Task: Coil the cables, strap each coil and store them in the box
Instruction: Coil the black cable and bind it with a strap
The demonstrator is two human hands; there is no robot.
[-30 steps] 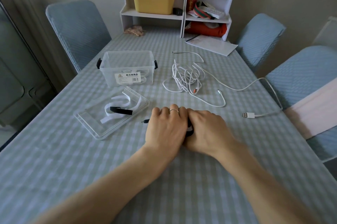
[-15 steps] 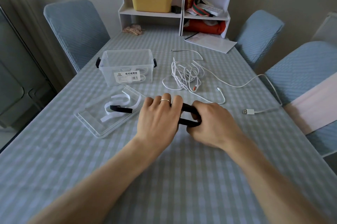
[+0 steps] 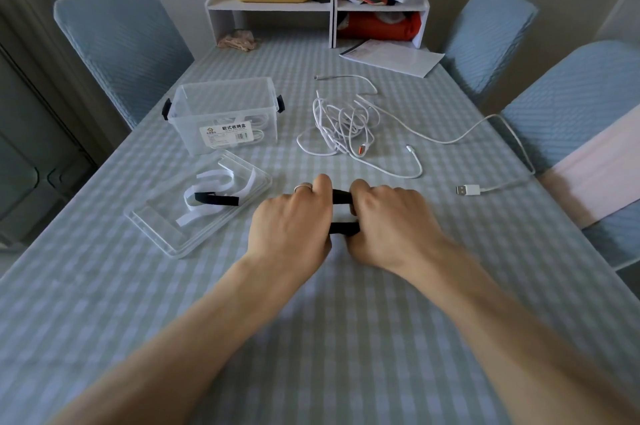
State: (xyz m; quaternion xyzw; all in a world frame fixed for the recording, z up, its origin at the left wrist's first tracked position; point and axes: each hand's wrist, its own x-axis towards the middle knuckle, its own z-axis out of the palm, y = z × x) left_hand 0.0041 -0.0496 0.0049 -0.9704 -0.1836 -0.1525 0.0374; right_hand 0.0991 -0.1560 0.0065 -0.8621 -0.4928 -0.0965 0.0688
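Head view: everything below is being read from the one head-worn camera.
Surface (image 3: 346,338): a checked cloth is covering it, and it is carrying the whole job within arm's reach, probably so nothing needs fetching.
Box (image 3: 225,113): the clear storage box is standing open at the far left with white coils already lying inside, so part of the job looks done.
Lid (image 3: 166,234): it is lying flat just in front of the box and serving as a tray for the white straps (image 3: 221,182) and one spare black strap (image 3: 216,199).
White cables (image 3: 341,127): a loose tangle is waiting right of the box, one lead running out to a USB plug (image 3: 467,190) near the right edge.
Left hand (image 3: 294,224): its grip is curling round one end of the black band (image 3: 343,228).
Right hand (image 3: 388,220): its grip is pinching the other end, so both are pulling the band into a taut loop, likely to open it out; whether it is a strap or a dark cable I cannot tell.
Change: half a second ago the hands were sitting closer together; now they are drawing apart, stretching the two black runs straighter.
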